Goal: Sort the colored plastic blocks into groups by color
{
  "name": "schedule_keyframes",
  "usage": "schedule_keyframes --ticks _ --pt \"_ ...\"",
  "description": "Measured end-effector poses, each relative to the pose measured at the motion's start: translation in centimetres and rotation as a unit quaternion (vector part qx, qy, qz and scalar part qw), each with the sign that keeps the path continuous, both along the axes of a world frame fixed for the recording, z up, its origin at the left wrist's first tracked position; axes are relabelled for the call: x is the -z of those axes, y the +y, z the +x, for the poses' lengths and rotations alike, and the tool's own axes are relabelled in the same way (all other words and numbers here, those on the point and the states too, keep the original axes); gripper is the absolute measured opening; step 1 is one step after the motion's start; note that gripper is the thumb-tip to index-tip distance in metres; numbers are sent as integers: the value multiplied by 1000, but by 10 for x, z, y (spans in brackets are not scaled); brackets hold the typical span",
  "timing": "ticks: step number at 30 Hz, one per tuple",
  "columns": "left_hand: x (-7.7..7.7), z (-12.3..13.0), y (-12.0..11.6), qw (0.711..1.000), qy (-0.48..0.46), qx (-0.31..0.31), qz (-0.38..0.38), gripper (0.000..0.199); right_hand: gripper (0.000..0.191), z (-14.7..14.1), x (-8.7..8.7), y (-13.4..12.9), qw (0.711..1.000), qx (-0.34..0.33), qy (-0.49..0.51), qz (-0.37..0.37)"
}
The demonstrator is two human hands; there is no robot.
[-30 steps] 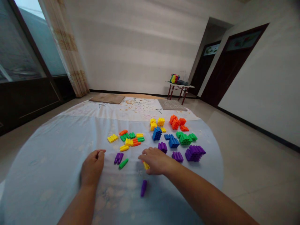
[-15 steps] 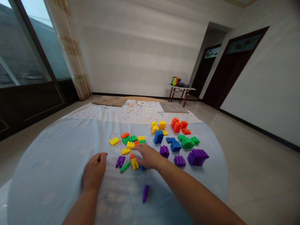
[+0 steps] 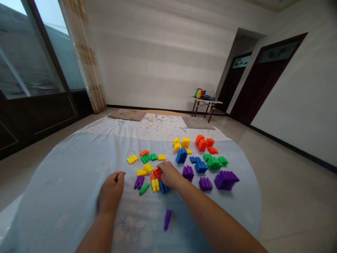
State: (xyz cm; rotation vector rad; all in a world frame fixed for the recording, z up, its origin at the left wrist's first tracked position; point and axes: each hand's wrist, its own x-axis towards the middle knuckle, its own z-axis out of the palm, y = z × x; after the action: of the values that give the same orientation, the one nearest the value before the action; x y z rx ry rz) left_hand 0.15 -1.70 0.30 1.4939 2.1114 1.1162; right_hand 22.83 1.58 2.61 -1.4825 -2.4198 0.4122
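Note:
My right hand (image 3: 170, 175) is closed on an orange-and-green plastic peg block (image 3: 157, 173), its green part mostly hidden by my fingers. Just below it lie an orange-and-yellow block (image 3: 155, 184) and a blue block (image 3: 163, 187), partly under the hand. My left hand (image 3: 112, 191) rests on the cloth with fingers curled in, and no piece shows in it. Nearest to it are a purple pair (image 3: 139, 182) and a single green peg (image 3: 144, 189). Yellow pieces (image 3: 145, 170) lie between the hands, and one purple peg (image 3: 167, 219) is closer to me.
Sorted by colour, blocks stand to the right: yellow (image 3: 185, 142), orange (image 3: 201, 143), blue (image 3: 200, 165), green (image 3: 213, 162) and purple (image 3: 226, 180). Farther back lie green pieces (image 3: 146, 159) and a yellow block (image 3: 132, 159). A pale blue cloth (image 3: 71, 175) covers the round table.
My right hand has taken hold of the orange-and-green block and drawn it toward me, off the yellow pieces. My left hand stays in place; the whole view has shifted slightly.

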Motion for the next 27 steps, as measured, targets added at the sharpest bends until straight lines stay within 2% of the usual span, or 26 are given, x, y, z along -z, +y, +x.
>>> schedule_keyframes --ticks 5,9,14,19,27 --pt "0 0 0 1000 -1 0 2 34 46 12 6 -21 990 -65 123 -3" --pt "1 0 1 1000 1 1 2 34 52 16 15 -24 987 -36 153 24" --pt "3 -1 0 1000 7 1 4 34 47 13 24 -21 988 -17 156 12" --pt "5 -3 1 1000 19 0 2 35 42 10 27 -24 982 29 184 27" --pt "-6 6 -2 995 90 10 35 42 38 17 38 -24 966 16 258 26"
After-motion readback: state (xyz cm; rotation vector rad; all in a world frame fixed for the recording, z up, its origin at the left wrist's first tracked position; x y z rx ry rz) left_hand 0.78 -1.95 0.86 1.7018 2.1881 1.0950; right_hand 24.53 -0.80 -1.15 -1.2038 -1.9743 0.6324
